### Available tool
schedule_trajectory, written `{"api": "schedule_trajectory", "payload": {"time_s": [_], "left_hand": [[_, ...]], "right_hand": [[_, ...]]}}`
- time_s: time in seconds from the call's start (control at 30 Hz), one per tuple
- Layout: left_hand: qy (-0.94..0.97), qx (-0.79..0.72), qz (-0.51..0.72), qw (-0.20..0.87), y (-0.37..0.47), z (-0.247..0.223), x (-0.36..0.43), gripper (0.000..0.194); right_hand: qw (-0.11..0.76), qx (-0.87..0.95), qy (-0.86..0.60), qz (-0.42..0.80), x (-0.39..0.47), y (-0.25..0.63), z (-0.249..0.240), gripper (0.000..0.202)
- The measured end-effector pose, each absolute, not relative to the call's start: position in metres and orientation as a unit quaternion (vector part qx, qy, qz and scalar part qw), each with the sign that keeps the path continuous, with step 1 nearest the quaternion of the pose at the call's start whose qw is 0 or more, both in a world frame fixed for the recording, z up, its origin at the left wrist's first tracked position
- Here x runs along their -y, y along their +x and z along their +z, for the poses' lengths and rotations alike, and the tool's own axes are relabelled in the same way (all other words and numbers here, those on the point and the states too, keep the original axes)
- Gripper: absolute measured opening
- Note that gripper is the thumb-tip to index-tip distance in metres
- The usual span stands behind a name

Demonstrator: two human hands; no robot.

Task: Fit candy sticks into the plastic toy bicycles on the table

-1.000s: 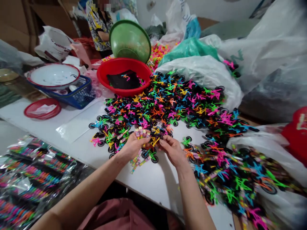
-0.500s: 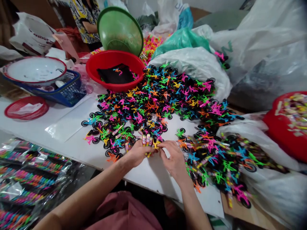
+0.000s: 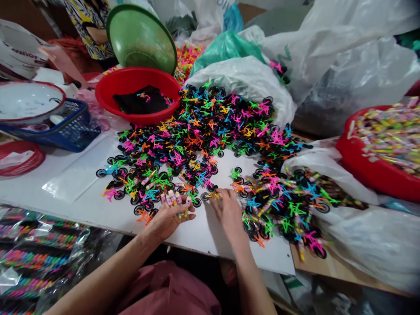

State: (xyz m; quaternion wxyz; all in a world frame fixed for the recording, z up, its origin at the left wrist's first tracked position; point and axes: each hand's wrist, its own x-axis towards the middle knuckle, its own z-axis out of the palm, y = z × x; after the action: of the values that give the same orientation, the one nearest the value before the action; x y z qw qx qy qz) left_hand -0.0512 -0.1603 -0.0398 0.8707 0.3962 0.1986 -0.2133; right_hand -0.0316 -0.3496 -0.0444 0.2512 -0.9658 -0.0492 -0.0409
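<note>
My left hand (image 3: 169,219) is closed around several small pastel tubes (image 3: 173,199) with pale tops, which stick up past the fingers. A yellow toy bicycle (image 3: 211,195) with black wheels is pinched in my right hand (image 3: 227,211), low over the white tabletop (image 3: 200,227). The two hands are apart. Beyond them lies a big pile of toy bicycles (image 3: 197,131) in pink, green, blue, orange and yellow. A smaller heap (image 3: 282,197), right of my right hand, mixes toy bicycles with the same kind of tubes.
A red basin (image 3: 138,116) holding a black cloth stands at the back left, a green basin (image 3: 141,39) tilted behind it. At right, a red container (image 3: 364,148) is full of tubes. Plastic bags (image 3: 354,245) crowd the right side. A person's patterned shirt (image 3: 85,22) shows behind.
My hands have moved apart. The left, with the tubes, has gone left; the right holds the yellow toy bicycle away from them. The view has swung slightly right.
</note>
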Motion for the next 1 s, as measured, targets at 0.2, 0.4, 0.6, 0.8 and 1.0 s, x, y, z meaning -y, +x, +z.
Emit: {"api": "schedule_trajectory", "payload": {"time_s": [0.2, 0.4, 0.6, 0.8, 1.0], "left_hand": [[0.417, -0.189, -0.209, 0.864, -0.046, -0.041, 0.169, 0.028], [0.458, -0.162, -0.190, 0.853, -0.047, -0.048, 0.171, 0.027], [0.476, -0.149, -0.165, 0.851, -0.049, -0.045, 0.167, 0.025], [0.555, -0.104, -0.132, 0.815, -0.047, -0.041, 0.153, 0.024], [0.617, -0.055, -0.101, 0.779, -0.044, -0.034, 0.153, 0.023]], "right_hand": [[0.205, 0.119, -0.972, -0.004, 0.344, -0.048, -0.049, 0.015], [0.170, 0.057, -0.983, -0.048, 0.355, -0.050, -0.041, 0.019], [0.175, -0.022, -0.984, 0.015, 0.341, -0.031, -0.044, 0.009], [0.581, -0.043, -0.812, 0.032, 0.336, -0.037, -0.019, 0.022], [0.705, -0.092, -0.697, 0.097, 0.314, -0.047, -0.010, 0.027]]}}
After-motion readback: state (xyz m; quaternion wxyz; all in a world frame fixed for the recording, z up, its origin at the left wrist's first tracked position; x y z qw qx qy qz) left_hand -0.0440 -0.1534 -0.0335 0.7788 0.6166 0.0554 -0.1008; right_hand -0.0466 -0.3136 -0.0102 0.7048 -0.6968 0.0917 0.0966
